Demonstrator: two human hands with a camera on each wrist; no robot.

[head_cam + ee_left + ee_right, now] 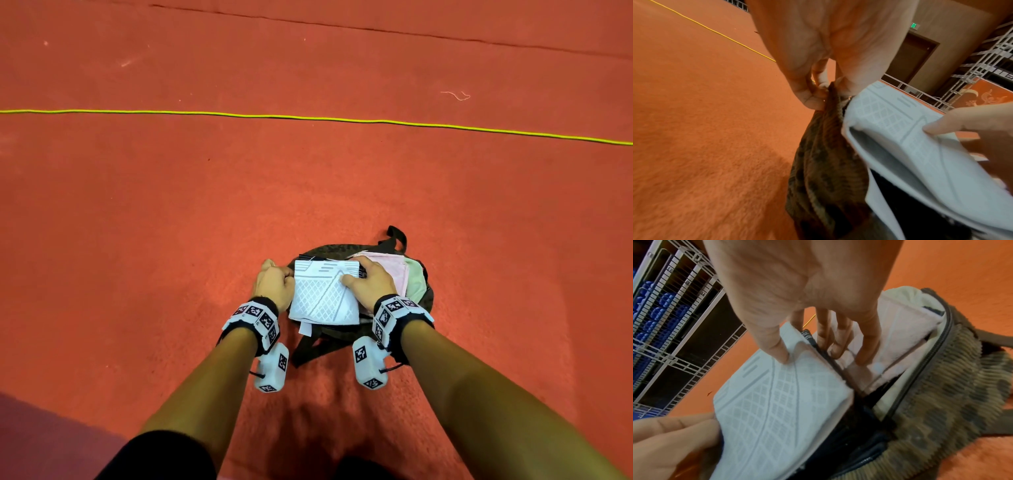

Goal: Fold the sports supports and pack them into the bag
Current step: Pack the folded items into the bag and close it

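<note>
White support going into the bag

Our left hand [274, 286] pinches the bag [824, 170] rim; our right hand [368, 282] pinches the folded white support [323, 294] over the open bag on the floor [137, 240].

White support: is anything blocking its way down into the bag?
Nothing rigid shows. The white support is at the bag mouth, pinched by the right hand. The left hand holds the bag's edge open. A folded pink cloth already fills the far side; the slot beside it looks dark and open.
</note>
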